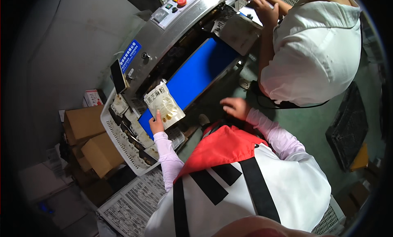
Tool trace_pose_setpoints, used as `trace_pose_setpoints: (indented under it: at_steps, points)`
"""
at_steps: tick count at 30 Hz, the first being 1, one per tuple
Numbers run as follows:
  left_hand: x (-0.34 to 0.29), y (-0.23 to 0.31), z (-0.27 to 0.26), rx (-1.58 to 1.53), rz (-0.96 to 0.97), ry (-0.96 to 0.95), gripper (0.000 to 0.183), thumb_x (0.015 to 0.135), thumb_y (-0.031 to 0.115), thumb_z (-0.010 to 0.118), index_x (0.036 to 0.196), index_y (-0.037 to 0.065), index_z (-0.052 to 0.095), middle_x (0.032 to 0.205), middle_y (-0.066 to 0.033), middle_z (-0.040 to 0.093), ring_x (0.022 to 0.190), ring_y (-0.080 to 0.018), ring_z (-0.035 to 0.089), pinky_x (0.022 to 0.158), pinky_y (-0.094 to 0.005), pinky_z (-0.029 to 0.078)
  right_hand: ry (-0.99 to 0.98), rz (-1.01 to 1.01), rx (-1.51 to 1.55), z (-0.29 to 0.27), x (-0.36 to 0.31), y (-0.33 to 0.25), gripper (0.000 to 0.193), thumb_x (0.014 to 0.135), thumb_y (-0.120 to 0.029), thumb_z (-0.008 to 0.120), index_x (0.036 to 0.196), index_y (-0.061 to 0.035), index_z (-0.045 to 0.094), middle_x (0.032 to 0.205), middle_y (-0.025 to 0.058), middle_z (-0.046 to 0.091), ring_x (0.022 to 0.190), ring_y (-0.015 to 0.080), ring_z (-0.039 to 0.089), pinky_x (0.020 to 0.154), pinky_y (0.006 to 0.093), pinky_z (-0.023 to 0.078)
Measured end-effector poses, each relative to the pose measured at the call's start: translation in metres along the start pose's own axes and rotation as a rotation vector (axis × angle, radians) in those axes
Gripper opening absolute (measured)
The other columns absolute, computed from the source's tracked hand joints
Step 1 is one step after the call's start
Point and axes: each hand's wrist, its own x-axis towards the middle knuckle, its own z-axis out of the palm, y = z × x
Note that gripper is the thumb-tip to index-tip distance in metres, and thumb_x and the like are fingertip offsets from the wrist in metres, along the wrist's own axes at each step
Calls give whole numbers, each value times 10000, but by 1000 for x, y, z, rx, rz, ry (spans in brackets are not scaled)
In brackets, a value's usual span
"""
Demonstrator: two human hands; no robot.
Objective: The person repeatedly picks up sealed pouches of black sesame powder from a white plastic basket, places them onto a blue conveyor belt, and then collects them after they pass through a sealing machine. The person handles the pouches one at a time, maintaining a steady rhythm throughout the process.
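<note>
My left hand [156, 124] grips the lower edge of a pale printed food pouch [164, 104], thumb on its face. The pouch is over the near end of a blue conveyor belt [196, 79], which runs along a metal machine. Away from the belt, my right hand [236, 107] hangs over the floor with nothing in it, its fingers loosely curled but apart. Beside my left hand, a white plastic basket [113, 135] at the belt's end holds several similar pouches [133, 123].
A co-worker in white [313, 58] stands at the far right, hands by the machine's far end. The steel machine housing [159, 42] carries a button panel [174, 6]. Cardboard boxes [100, 153] are stacked left of the basket. A black crate [348, 126] lies on the floor at right.
</note>
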Motion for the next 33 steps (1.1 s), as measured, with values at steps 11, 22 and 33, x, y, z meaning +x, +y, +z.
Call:
trace_pose_setpoints:
  at_steps: [11,22,33]
  points:
    - [7,-40,-1,-12,46,43,804,729,607,691,1084,-104,566,1116,-302,601,1048,-389,586,906,-414,449,-87,320,259,17,-9,52,198,891,-149,598,978,21,651,687,68,638,605,129,605,585,290,487]
    - [-4,-20,-21,-74,-79,49,984,687,687,675,1226,-113,481,1178,-306,572,1096,-395,575,942,-409,446,-236,208,77,38,40,-3,209,903,-116,593,1041,37,630,850,103,680,774,126,639,700,261,497]
    - [8,-40,-70,-83,-40,-71,993,660,697,693,1218,-98,485,1177,-294,573,1104,-382,571,947,-403,445,-239,198,-62,85,65,-47,243,900,-168,595,1029,34,634,889,189,675,754,265,669,682,317,506]
